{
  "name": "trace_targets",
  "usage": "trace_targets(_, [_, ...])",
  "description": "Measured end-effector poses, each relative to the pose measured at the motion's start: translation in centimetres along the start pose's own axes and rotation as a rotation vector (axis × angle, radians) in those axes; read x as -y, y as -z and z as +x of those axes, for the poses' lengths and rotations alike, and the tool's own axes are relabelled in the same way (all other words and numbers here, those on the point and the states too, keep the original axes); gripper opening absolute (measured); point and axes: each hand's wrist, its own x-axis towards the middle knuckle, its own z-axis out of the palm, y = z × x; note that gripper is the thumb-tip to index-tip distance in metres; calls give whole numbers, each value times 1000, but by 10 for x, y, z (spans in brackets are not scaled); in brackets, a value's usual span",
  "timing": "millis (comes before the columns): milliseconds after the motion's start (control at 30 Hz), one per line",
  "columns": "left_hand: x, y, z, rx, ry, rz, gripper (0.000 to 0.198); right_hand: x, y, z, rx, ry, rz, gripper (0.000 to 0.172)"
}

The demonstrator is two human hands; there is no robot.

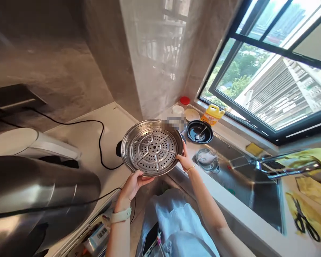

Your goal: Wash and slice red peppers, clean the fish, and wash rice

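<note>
A round metal steamer tray with a perforated bottom is held out in front of me, over the counter's inner corner. My left hand is closed on its near rim, thumb on top and fingers underneath. At the right side of the rim, my right hand grips it with the thumb over the edge. Inside the tray only the holed metal base shows. What lies directly beneath it is hidden, apart from a black knob or handle sticking out at its left.
Right of me is a steel sink with a clear bowl in it. A black bowl with a spoon and a yellow jug stand behind. Scissors lie far right. A black cord crosses the left counter near a large steel appliance.
</note>
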Motion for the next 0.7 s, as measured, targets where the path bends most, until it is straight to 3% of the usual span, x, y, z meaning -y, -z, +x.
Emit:
trace_targets(167, [41, -52, -3, 35, 52, 67, 10, 18, 68, -60, -233, -63, 47, 97])
trace_targets(367, [102, -116, 0, 170, 80, 143, 11, 32, 153, -107, -389, -125, 41, 94])
trace_targets(567, [158, -178, 11, 234, 124, 213, 7, 38, 239, -128, -447, -196, 58, 90])
trace_targets(700, [182, -211, 21, 221, 103, 259, 8, 31, 282, -127, -422, -231, 97, 89])
